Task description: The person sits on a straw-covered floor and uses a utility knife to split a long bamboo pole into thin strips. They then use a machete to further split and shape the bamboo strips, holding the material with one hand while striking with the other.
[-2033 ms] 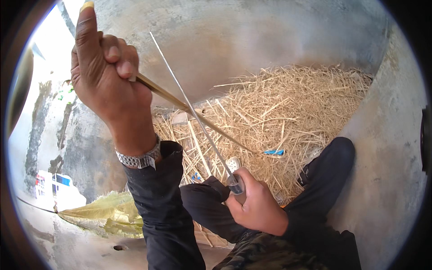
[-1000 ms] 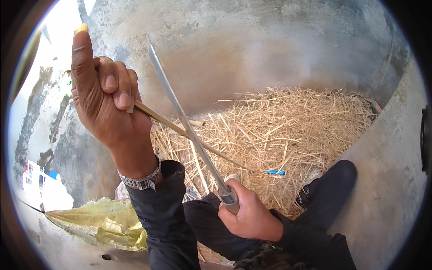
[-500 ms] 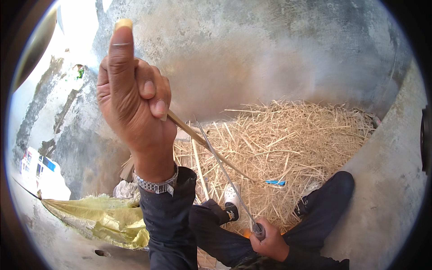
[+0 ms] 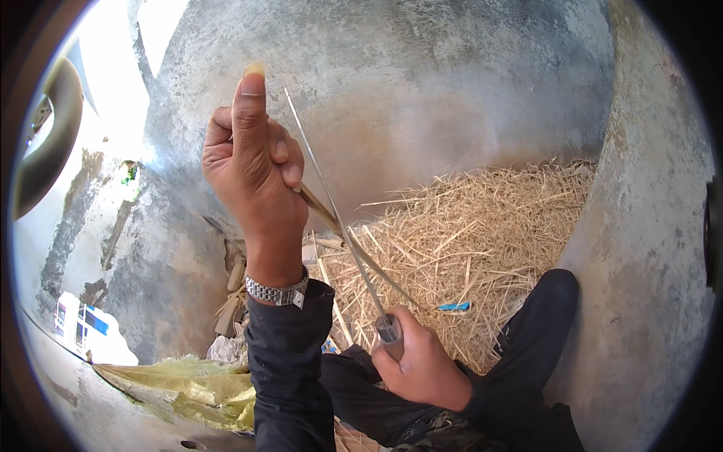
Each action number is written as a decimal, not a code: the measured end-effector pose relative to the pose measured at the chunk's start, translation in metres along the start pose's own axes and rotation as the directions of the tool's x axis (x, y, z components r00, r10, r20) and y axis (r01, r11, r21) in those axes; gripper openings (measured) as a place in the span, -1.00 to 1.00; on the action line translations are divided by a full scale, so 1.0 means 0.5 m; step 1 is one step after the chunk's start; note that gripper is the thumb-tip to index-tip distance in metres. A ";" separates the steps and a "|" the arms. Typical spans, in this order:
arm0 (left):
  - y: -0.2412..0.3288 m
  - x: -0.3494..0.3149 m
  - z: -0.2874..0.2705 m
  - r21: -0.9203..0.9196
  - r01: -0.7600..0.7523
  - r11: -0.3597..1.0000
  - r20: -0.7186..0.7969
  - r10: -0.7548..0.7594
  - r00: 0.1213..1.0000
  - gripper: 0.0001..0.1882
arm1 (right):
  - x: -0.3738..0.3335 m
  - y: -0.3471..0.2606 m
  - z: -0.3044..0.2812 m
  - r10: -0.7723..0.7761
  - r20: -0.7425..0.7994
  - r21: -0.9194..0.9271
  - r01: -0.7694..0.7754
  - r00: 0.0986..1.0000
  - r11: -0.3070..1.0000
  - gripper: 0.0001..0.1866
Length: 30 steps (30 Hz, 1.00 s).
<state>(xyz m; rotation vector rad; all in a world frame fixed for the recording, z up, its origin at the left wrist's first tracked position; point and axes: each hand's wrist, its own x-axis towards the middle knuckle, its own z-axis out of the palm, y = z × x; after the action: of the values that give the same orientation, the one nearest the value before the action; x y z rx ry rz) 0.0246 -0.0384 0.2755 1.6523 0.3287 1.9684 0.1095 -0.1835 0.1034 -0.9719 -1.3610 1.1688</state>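
Note:
My left hand [image 4: 248, 177] is raised at the left with its thumb pointing up. Its curled fingers grip a thin, pale brown strip [image 4: 321, 211], likely bamboo or cane, which slopes down to the right over the straw. In my right hand [image 4: 429, 369] is a knife [image 4: 390, 337], held by its stubby round handle. The narrow blade points up and away, level with the left fingers but to their right. In this view the blade crosses the strip; whether they touch I cannot tell.
A heap of straw-like shavings [image 4: 482, 241] covers the floor ahead, with a small blue object [image 4: 454, 306] on it. Grey plastered walls [image 4: 422, 83] close in behind and at right. A yellow-green sheet [image 4: 181, 388] lies at lower left. My bent knee [image 4: 553, 294] is at right.
My right hand has risen and come left, and the blade's tip now reaches much higher beside the left hand. The left hand sits slightly lower and farther right, still gripping the strip.

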 end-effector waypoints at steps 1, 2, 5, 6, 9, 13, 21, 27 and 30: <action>-0.005 0.001 -0.003 0.018 0.008 1.000 -0.016 -0.008 1.000 -0.76 | 0.012 0.012 -0.001 0.009 -0.008 -0.043 -0.009 1.000 0.999 -0.66; -0.008 0.004 -0.009 0.040 0.008 0.999 -0.032 -0.007 0.999 -0.81 | 0.021 0.048 0.001 0.004 -0.001 -0.035 -0.004 1.000 0.999 -0.65; -0.008 0.022 -0.023 0.080 0.010 0.997 -0.078 -0.004 0.997 -0.83 | 0.008 0.173 0.000 0.165 0.001 -0.083 -0.165 0.986 0.983 -0.69; -0.010 0.024 -0.025 0.082 0.023 0.996 -0.097 -0.015 0.995 -0.83 | -0.015 0.220 -0.007 0.201 -0.017 -0.077 -0.202 0.979 0.976 -0.75; -0.032 0.045 -0.026 -0.006 0.015 1.000 -0.025 -0.015 1.000 -0.72 | -0.066 0.381 -0.013 0.292 -0.053 -0.190 -0.297 0.955 0.936 -0.74; -0.051 0.041 -0.023 -0.010 0.011 1.000 0.016 -0.011 1.000 -0.78 | -0.049 0.290 -0.019 0.376 0.033 0.002 -0.376 0.926 0.926 -0.77; -0.089 0.067 -0.098 -0.144 -0.102 0.984 0.354 0.147 0.924 -0.55 | 0.121 0.016 -0.009 0.091 0.157 0.178 -0.119 0.983 0.977 -0.76; -0.092 0.066 -0.115 -0.169 -0.105 0.980 0.330 0.157 0.931 -0.52 | 0.096 0.082 0.010 0.115 0.114 0.116 -0.129 0.987 0.985 -0.77; -0.078 0.054 -0.115 -0.199 -0.116 0.973 0.346 0.180 0.921 -0.50 | 0.057 0.079 0.018 0.082 0.031 0.099 -0.085 0.996 0.992 -0.76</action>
<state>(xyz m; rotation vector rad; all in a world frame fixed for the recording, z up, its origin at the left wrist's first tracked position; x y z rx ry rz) -0.0240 0.0173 0.2656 1.9217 -0.1110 1.6894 0.0949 -0.1491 0.0704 -0.9520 -1.2803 1.3043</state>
